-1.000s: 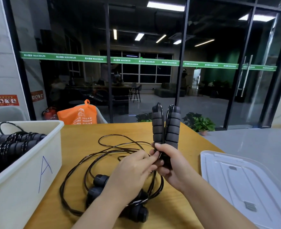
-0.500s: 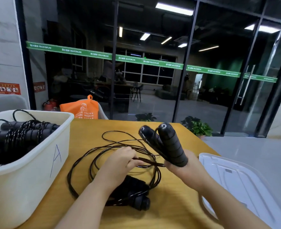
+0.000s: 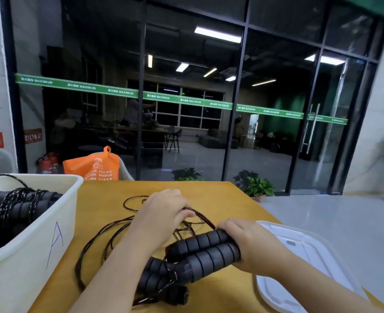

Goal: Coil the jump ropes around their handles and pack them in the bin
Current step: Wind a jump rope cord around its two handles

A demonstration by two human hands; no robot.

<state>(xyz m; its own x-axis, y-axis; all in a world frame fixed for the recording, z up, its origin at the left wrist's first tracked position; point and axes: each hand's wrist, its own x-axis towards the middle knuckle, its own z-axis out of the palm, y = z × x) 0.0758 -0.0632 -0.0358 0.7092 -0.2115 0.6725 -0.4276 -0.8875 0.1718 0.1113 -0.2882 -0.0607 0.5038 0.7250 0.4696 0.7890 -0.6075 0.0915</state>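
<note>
1. Coiled black ropes are already packed in the white plastic bin marked A (image 3: 28, 222).
2. Right of the bin, a pair of black foam handles (image 3: 205, 249) is gripped by the right hand (image 3: 252, 242).
3. Its thin black cord (image 3: 109, 231) is pinched by the left hand (image 3: 164, 213); coiling barely begun.
4. Another black-handled rope (image 3: 157, 281) lies loose near the bin, uncoiled.

My right hand (image 3: 249, 242) sits at about four o'clock from the frame's centre, knuckles up, its fingers curled round the ends of the paired handles (image 3: 203, 254), which point back toward eight o'clock. My right forearm runs off toward five o'clock. My left hand (image 3: 161, 213) is just beside it at its ten o'clock, palm down, fingertips bent onto the black rope (image 3: 200, 214). My left forearm comes in bare from seven o'clock.
</note>
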